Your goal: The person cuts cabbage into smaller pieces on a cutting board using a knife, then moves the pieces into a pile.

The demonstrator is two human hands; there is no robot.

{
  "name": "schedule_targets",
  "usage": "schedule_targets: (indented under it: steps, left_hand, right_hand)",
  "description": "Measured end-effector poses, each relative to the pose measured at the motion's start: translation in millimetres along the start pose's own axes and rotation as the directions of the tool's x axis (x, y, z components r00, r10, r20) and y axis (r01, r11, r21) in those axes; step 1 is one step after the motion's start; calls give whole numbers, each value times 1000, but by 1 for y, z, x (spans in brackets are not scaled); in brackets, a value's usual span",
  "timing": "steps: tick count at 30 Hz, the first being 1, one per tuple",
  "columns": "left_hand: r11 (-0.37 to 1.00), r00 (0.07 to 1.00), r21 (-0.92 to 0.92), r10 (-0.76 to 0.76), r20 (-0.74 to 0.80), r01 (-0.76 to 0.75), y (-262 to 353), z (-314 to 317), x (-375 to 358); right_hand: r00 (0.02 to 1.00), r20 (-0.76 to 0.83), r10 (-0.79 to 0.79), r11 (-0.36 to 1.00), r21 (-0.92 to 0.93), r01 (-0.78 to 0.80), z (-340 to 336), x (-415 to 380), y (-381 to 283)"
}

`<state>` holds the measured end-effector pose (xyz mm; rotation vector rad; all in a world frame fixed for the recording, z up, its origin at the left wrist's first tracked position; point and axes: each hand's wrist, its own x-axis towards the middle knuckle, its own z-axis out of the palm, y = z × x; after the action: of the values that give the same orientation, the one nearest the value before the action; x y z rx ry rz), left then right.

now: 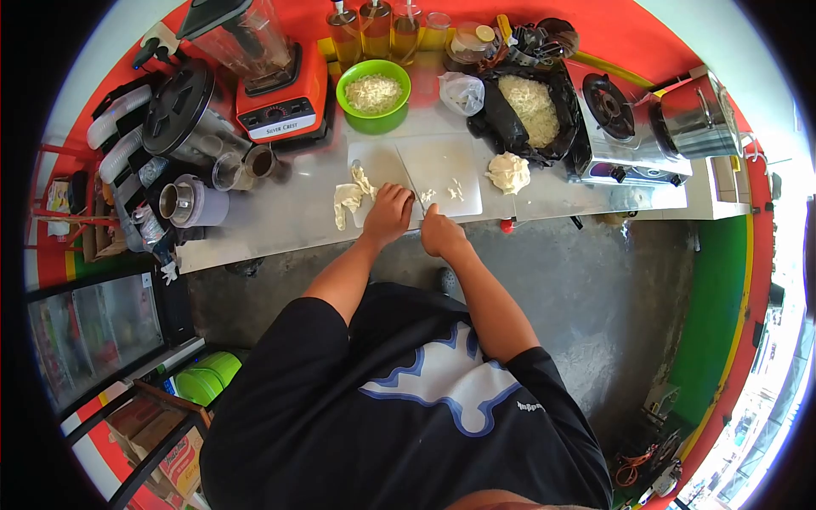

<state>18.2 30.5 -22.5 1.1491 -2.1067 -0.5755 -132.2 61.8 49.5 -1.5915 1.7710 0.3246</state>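
Note:
A white cutting board (463,157) lies near the counter's front edge. My right hand (442,234) is closed around the handle of a knife (410,176), its blade pointing away from me across the board. Close to the blade's left side, my left hand (388,212) rests on the board with its fingers curled down; what lies under them is hidden. Small cut pale bits (456,189) are scattered right of the knife. Torn whitish pieces of food (347,200) lie at the board's left edge. A larger cream-coloured, ruffled lump (508,172) sits just right of the board.
Behind the board stands a green bowl (396,77) of pale shreds. To its left is a red blender (285,110). A black bag (497,132) of pale shreds sits beside a gas stove (633,166) with a pot (699,119). Oil bottles (376,34) line the wall.

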Motion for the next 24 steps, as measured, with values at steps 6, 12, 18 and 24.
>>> schedule_targets:
  steps: [6,12,18,24]
  left_hand:
    - [999,999,-33,-33,-9,33,5,-3,1]
    - [1000,999,-6,1,-35,-1,2,0,2]
    - [999,1000,-31,-17,12,18,0,-2,1]
    - [999,1000,-44,-25,-15,24,2,-1,2]
  right_hand:
    - [1000,-27,15,995,100,-12,9,8,7]
    - [998,57,-8,997,83,3,1,13,10]
    - [998,-59,14,996,86,-9,10,-5,-4]
    - [1000,-20,-9,999,51,10,0,-7,-7]
